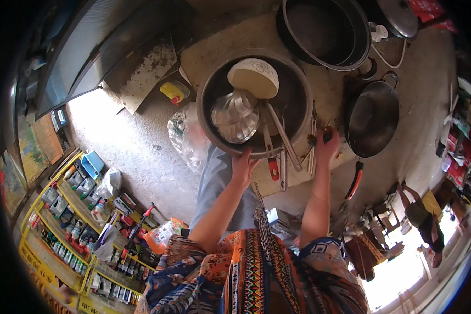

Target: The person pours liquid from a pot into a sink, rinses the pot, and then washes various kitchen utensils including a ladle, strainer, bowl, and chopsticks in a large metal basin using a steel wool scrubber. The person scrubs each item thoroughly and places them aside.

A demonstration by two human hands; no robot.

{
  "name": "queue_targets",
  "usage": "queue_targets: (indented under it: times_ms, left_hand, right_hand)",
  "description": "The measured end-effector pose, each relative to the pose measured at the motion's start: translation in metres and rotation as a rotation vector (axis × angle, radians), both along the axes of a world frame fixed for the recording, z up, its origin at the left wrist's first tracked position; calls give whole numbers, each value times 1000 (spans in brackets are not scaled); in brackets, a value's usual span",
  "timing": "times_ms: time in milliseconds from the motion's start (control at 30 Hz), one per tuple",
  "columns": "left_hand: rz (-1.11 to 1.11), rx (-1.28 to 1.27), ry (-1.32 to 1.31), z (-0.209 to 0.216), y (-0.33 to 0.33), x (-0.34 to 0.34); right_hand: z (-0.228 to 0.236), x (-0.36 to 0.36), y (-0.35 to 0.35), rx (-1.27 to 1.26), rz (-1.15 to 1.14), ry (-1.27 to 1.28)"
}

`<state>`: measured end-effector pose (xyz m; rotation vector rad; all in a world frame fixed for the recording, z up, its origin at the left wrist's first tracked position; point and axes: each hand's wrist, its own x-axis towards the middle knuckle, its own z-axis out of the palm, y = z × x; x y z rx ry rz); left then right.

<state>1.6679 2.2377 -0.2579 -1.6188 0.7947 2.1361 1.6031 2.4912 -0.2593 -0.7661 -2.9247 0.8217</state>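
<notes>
A wide metal basin (203,107) stands on a low surface in front of me. Inside lie a white bowl (254,78) tipped on its side, a shiny fluted metal bowl (235,116) and several long-handled utensils. A red-ended handle (273,168) and metal handles stick out over the near rim. With its fingers at that rim, my left hand (243,170) grips the basin. To the right of the basin, my right hand (327,145) is closed around a small dark object (327,136) whose kind I cannot make out. Thin pale sticks (312,159) lie beside it.
A black wok (372,123) with a red-and-black handle is at right. Behind it stands a large dark round pan (324,31) with a cord. A yellow bottle (172,91) and clear plastic bag (186,133) lie left. Yellow shelving (83,220) holds bottles. Another person (424,220) is at far right.
</notes>
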Motion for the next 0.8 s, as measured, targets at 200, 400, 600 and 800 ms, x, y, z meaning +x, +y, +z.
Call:
queue_targets:
  times_ms: [200,400,600,800]
  left_hand:
    - [-1400,-167,145,51,-48,-6]
    - [-1287,-1460,632,83,-47,-91]
    - [-1249,-1459,762,61,-56,-113]
    - [-1315,-1542,906,43,-77,-115]
  right_hand:
    - [15,-26,-4,132,312,-220]
    - [94,-98,-80,-306,198,-155]
    - [48,-158,-121,42,546,-449]
    - [9,-141,-145,-10,473,-377]
